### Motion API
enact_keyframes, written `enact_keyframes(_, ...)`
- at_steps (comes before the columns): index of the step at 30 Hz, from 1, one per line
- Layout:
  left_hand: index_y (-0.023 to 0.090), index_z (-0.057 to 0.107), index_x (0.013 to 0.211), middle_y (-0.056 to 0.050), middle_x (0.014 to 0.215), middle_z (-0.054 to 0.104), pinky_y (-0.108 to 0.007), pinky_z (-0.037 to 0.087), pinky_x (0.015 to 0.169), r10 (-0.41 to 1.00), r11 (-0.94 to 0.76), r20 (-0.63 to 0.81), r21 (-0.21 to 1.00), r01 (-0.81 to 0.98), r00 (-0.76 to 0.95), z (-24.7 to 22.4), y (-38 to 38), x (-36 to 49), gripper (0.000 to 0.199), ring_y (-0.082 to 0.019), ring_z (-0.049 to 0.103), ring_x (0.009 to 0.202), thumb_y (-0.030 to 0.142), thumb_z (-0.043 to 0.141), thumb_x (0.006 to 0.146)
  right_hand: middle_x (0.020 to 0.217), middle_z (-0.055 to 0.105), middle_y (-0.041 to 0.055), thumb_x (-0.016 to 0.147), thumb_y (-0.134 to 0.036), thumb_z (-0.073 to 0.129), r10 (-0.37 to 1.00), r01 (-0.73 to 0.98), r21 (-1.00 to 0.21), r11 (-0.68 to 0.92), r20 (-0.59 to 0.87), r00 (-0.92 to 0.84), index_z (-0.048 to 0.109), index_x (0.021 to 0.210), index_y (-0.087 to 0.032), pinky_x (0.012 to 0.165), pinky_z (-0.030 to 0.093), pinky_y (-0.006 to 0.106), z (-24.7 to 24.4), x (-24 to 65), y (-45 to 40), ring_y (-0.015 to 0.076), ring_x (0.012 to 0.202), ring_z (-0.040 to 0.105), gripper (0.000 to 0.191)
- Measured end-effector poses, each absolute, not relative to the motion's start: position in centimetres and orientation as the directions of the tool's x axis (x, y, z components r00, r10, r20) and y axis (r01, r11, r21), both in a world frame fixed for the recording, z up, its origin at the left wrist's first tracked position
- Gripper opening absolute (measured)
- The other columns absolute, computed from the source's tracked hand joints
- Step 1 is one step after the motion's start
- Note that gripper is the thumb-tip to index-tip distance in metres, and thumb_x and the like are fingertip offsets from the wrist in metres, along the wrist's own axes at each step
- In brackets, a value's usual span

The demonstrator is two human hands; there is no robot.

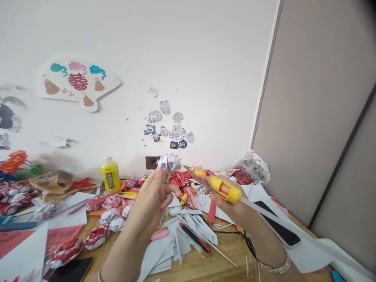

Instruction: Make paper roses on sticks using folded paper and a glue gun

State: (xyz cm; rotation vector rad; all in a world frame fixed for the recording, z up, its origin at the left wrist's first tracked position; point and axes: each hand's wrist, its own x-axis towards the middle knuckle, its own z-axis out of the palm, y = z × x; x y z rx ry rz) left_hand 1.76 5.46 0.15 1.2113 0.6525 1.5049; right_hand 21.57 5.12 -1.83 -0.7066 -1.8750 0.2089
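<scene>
We note formed paper flowers (67, 251) at eight o'clock; the left hand (152, 196), half-closed, holds the white paper flower (170, 162) near centre, toward seven; folded papers (162, 250) at six appear unassembled; the right hand (227, 207), wrapped round the glue gun (212, 182), stands at five.

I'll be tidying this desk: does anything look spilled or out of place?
No spill shows. The paper flower in the left hand looks intact, but white paper pieces overlap in a jumble between the forearms, and a phone lies on a paper sheet at the right, seemingly misplaced.
</scene>
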Motion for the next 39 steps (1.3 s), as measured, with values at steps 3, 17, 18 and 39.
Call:
enact_keyframes(3, 0.022, 0.056, 0.105, -0.008, 0.118, 0.055, -0.012, 0.020, 0.031, 0.933, -0.272, 0.342, 0.869, -0.413, 0.107, 0.4, 5.2, 2.0, 0.026, -0.003, 0.056, 0.049, 0.038, 0.039, 0.093, 0.072, 0.058, 0.0016, 0.079, -0.022, 0.051, 0.565, 0.367, -0.463, 0.806, 0.788, -0.245, 0.054, 0.076, -0.022, 0.058, 0.044, 0.032, -1.4, 20.5, 4.3, 0.0195, 0.067, 0.055, 0.004)
enact_keyframes(17, 0.019, 0.055, 0.099, -0.004, 0.096, 0.059, -0.016, 0.016, 0.034, 0.946, -0.203, 0.290, 0.880, -0.429, 0.146, 1.2, 3.5, 2.4, 0.025, -0.001, 0.044, 0.038, 0.037, 0.039, 0.093, 0.061, 0.045, -0.0013, 0.089, -0.043, 0.046, 0.456, 0.417, -0.332, 0.846, 0.857, -0.241, 0.045, 0.065, -0.021, 0.051, 0.037, 0.030, -1.8, 19.4, 3.9, 0.0158, 0.055, 0.047, 0.032)
enact_keyframes(18, 0.019, 0.055, 0.099, -0.003, 0.090, 0.059, -0.016, 0.016, 0.034, 0.946, -0.194, 0.284, 0.881, -0.431, 0.154, 1.2, 3.5, 2.4, 0.025, 0.000, 0.040, 0.035, 0.037, 0.038, 0.093, 0.061, 0.045, -0.0014, 0.089, -0.043, 0.045, 0.452, 0.426, -0.325, 0.844, 0.859, -0.241, 0.045, 0.065, -0.021, 0.051, 0.038, 0.029, -1.8, 19.5, 3.9, 0.0155, 0.055, 0.047, 0.032)
enact_keyframes(39, 0.022, 0.059, 0.098, -0.004, 0.103, 0.056, -0.011, 0.028, 0.033, 0.956, -0.145, 0.254, 0.846, -0.513, 0.147, 1.2, 3.4, 2.5, 0.021, -0.008, 0.055, 0.073, 0.039, 0.051, 0.089, 0.058, 0.046, 0.0008, 0.089, -0.043, 0.043, 0.394, 0.542, -0.204, 0.815, 0.882, -0.260, 0.046, 0.063, -0.021, 0.047, 0.037, 0.030, -1.9, 20.0, 3.8, 0.0160, 0.052, 0.046, 0.034)
